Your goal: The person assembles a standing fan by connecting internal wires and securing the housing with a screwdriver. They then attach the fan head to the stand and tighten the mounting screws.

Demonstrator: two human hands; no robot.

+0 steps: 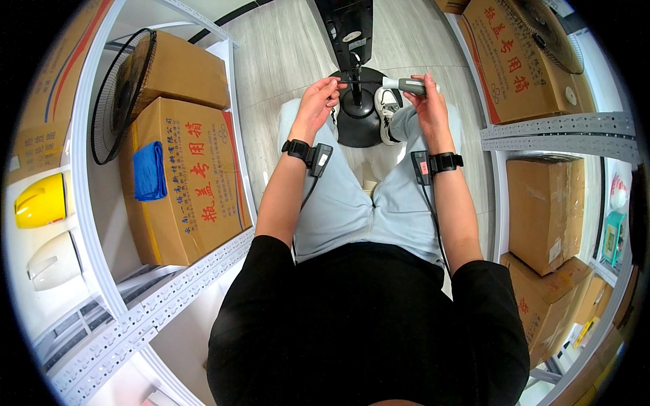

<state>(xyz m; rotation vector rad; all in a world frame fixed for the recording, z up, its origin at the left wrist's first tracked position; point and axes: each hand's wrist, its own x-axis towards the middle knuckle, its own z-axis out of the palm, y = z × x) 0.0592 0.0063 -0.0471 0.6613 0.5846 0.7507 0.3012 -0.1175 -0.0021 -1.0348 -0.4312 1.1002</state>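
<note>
The right hand (428, 98) is wrapped around the handle of a screwdriver (410, 85), while the left hand (317, 105) pinches the far end of its thin dark shaft between thumb and fingertips. The tip is too small in this view to tell whether a screw or other small part is held there too. The screwdriver lies nearly level between the hands, above the person's knees and across the line of a black stand (346, 30) with a round base; whether it touches the stand's pole I cannot tell.

The tool should be light, stiff and hard to break. The thick grey-and-white handle looks the surest place to hold; the narrow shaft is probably smooth and could slip or spin in the fingers.

A small pale oval label sits on the stand. The left wrist device (321, 161) carries a white sticker, the right wrist device (421, 167) a reddish one. Large red characters, with smaller dark print, cover the cardboard box (183, 179) on the left shelf, and similar red lettering marks the box (504, 64) at upper right.
</note>
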